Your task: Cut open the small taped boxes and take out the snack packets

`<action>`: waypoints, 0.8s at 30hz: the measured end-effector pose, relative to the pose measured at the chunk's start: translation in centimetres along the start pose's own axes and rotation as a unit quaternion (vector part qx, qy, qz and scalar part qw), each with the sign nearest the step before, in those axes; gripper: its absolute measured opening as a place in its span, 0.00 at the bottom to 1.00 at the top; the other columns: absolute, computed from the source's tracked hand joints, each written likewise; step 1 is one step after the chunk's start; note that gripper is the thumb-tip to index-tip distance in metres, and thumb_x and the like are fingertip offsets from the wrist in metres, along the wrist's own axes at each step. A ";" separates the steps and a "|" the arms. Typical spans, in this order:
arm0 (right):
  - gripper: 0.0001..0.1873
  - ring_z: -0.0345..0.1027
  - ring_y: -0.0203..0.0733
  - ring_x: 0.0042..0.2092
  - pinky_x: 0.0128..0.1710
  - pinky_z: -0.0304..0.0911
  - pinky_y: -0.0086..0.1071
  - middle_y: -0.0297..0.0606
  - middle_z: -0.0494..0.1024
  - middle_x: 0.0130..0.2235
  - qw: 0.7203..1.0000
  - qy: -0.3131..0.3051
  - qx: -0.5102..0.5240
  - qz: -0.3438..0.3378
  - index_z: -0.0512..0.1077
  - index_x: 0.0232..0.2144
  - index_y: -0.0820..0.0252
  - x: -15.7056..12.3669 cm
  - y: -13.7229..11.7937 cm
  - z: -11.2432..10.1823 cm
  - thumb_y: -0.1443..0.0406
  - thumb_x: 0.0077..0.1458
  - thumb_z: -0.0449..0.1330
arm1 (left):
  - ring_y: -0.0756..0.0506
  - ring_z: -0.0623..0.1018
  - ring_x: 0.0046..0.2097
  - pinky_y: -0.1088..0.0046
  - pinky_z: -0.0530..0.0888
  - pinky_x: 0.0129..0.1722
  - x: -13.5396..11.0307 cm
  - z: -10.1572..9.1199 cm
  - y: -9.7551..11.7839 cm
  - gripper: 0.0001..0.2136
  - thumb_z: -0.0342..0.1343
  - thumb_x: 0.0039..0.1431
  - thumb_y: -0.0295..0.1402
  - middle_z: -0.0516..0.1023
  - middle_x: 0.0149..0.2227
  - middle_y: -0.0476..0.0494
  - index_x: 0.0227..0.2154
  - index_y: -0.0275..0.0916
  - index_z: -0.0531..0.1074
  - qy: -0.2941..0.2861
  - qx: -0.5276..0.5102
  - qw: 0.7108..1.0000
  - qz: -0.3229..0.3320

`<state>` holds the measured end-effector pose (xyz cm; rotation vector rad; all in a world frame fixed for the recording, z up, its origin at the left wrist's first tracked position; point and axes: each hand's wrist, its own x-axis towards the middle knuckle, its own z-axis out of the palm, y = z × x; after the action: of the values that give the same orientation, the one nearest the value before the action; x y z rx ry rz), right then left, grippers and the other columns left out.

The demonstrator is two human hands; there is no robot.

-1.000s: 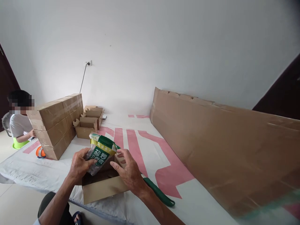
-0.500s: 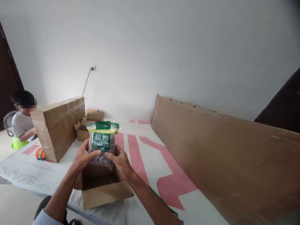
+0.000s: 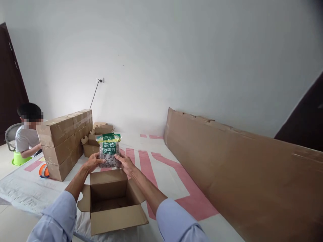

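Observation:
I hold a clear snack bag with a green label and yellow band upright at arm's length, above and beyond an open cardboard box. My left hand grips the bag's lower left corner. My right hand grips its lower right corner. The box stands in front of me with its flaps spread, and its inside looks dark.
A stack of taped cartons stands at the left, with small folded boxes behind it and an orange tape roll beside it. A person sits at far left. A long cardboard sheet leans along the right. White-and-pink sheeting covers the floor.
Both hands lifted the bag out of the box, turned it upright and pushed it forward to arm's length. My view pulled back, so the whole box and my sleeves now show.

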<state>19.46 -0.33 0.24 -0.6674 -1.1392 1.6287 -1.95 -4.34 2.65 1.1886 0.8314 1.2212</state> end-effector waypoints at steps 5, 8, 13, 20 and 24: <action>0.33 0.71 0.37 0.28 0.23 0.63 0.29 0.33 0.82 0.31 0.999 0.023 -0.005 0.032 0.79 0.40 0.56 -0.1 2.3 -2.1 0.47 0.35 0.82 | 0.35 0.87 0.43 0.58 0.80 0.49 0.5 -0.1 -2.6 0.30 0.85 0.32 0.38 0.88 0.38 0.35 0.41 0.33 0.85 0.002 -0.010 1.000 -0.017; 0.34 0.72 0.38 0.29 0.23 0.64 0.29 0.33 0.83 0.32 0.999 0.026 0.002 0.037 0.79 0.42 0.55 -0.1 2.8 -3.1 0.47 0.35 0.81 | 0.33 0.86 0.45 0.57 0.80 0.49 0.9 0.2 -3.2 0.31 0.86 0.31 0.38 0.88 0.40 0.34 0.42 0.33 0.85 0.001 -0.018 1.000 -0.023; 0.34 0.68 0.36 0.26 0.21 0.60 0.29 0.33 0.82 0.30 0.999 0.033 0.013 0.041 0.78 0.42 0.56 0.2 3.1 -3.9 0.48 0.35 0.82 | 0.34 0.86 0.47 0.57 0.80 0.51 1.5 0.6 -3.8 0.31 0.86 0.29 0.36 0.88 0.40 0.34 0.41 0.33 0.85 -0.005 -0.026 0.999 -0.029; 0.31 0.72 0.39 0.27 0.23 0.68 0.32 0.35 0.83 0.30 0.997 0.055 0.023 0.047 0.77 0.39 0.55 0.4 3.6 -4.4 0.50 0.36 0.82 | 0.36 0.86 0.42 0.58 0.81 0.48 2.1 0.6 -5.0 0.33 0.87 0.29 0.41 0.87 0.40 0.34 0.42 0.33 0.84 0.001 -0.028 0.999 -0.040; 0.30 0.76 0.43 0.29 0.24 0.71 0.34 0.37 0.85 0.31 0.996 0.069 0.018 0.046 0.77 0.39 0.55 0.9 3.6 -4.5 0.50 0.37 0.81 | 0.40 0.85 0.38 0.60 0.81 0.47 2.7 0.8 -5.6 0.35 0.87 0.27 0.43 0.87 0.37 0.37 0.41 0.33 0.83 0.014 -0.024 0.999 -0.034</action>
<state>21.41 1.94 -4.78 -0.8060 -0.9907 1.6485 0.70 -1.46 -2.27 1.0979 0.8511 1.1986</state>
